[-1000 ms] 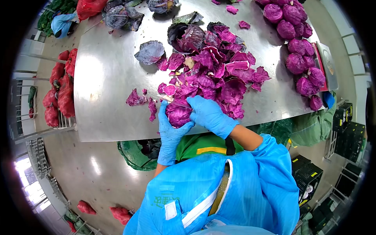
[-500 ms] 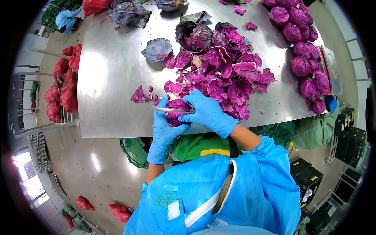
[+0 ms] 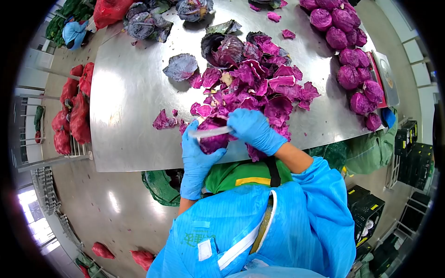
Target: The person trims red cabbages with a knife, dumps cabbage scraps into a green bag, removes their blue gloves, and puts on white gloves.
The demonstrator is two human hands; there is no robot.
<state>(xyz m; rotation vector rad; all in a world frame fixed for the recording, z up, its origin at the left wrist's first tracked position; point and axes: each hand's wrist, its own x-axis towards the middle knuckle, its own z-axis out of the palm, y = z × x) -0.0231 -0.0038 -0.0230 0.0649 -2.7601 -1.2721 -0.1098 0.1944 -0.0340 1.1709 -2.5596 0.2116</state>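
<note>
At the near edge of the metal table, my left hand [image 3: 197, 157], in a blue glove, is wrapped round the left and lower sides of a purple cabbage [image 3: 212, 142]. My right hand [image 3: 254, 129], also gloved in blue, is closed on a knife [image 3: 212, 132]; its handle is hidden in the fist. The pale blade, slightly blurred, lies across the top of the cabbage and points left. Just beyond both hands spreads a heap of loose purple leaves [image 3: 278, 109]. One leaf piece [image 3: 254, 153] hangs at the table edge below my right hand.
Peeled cabbages [image 3: 348, 76] line the table's right side, near a metal-and-red object [image 3: 385, 78]. Darker unpeeled cabbages [image 3: 140, 25] lie at the far left. Red sacks [image 3: 79, 118] stand left of the table [image 3: 125, 148], black crates [image 3: 368, 217] at the lower right. A person [image 3: 74, 33] is at the far left.
The knife has swung from beside the cabbage to across its top, and my right hand has moved slightly right. A leaf piece now shows at the table edge beneath that hand.
</note>
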